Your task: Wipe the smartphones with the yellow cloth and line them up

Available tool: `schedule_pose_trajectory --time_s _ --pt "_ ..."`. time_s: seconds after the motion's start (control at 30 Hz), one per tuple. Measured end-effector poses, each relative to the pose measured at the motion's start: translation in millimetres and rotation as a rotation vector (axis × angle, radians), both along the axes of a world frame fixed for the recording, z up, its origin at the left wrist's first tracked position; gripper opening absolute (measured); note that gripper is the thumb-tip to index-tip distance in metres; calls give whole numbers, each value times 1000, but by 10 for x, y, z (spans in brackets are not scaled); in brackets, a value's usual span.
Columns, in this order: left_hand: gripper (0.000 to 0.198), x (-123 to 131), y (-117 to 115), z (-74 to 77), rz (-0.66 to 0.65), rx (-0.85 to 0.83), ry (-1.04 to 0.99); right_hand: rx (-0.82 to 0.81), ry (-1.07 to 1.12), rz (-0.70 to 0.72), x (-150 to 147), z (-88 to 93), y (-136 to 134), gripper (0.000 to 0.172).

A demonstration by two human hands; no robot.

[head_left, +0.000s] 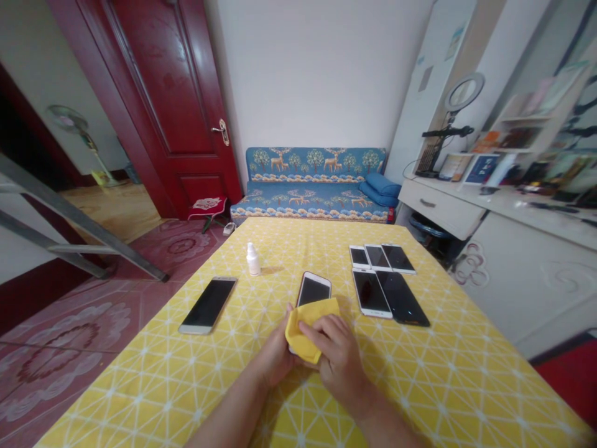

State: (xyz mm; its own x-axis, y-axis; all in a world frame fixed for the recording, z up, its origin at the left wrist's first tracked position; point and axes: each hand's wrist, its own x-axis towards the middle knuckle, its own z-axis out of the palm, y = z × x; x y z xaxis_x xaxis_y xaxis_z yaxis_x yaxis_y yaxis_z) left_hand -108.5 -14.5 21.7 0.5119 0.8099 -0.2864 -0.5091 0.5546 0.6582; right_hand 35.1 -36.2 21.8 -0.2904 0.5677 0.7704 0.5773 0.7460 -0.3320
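Note:
A phone with a white front and dark screen (315, 287) is held just above the table's middle. My left hand (278, 350) grips its lower left side. Over the phone's lower part lies a yellow cloth (305, 339), which my right hand (336, 351) holds with its fingers pressed on it. The cloth hides the phone's lower end. To the left, another phone (209, 305) lies face up, and a small white bottle (252, 260) stands upright behind it.
Several phones lie grouped at the right, among them a white one (372, 294) and a black one (402, 298). The yellow patterned tablecloth (186, 386) covers the table. Beyond it is a blue sofa (312, 193); a white cabinet (513, 249) stands right.

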Motion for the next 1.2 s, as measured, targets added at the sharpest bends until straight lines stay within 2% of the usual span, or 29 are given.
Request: schedule_pose_trajectory --time_s 0.07,0.17,0.33,0.43,0.53,0.63,0.73,0.8,0.87,0.97,1.1,1.2 --pt "60 32 -27 -13 6 6 13 13 -3 10 -17 26 -6 42" --pt "60 55 -65 -12 -27 26 61 36 41 -82 11 35 32 43" --pt "74 49 -122 47 -259 98 122 38 111 -239 164 -26 136 55" --pt "75 43 -142 74 -314 121 100 10 155 -332 279 -51 180 59" --pt "74 35 -138 64 -330 99 90 -81 261 -403 394 -62 231 46" --pt "75 24 -113 36 -340 81 62 -264 457 -477 488 -91 287 25" --pt "78 13 -82 24 -331 67 11 -408 675 -565 530 -116 305 30" --pt "80 5 -65 26 -298 72 0 -390 755 -584 514 -106 282 31" --pt "79 -1 -51 34 -255 85 7 -327 735 -546 465 -82 246 28" --pt "80 -8 -40 49 -224 82 22 -303 575 -392 366 -66 205 24" --pt "78 -4 -41 88 -188 83 54 -300 416 -219 277 -88 171 32" --pt "77 11 -48 118 -142 98 81 -303 339 -104 262 -42 107 31"
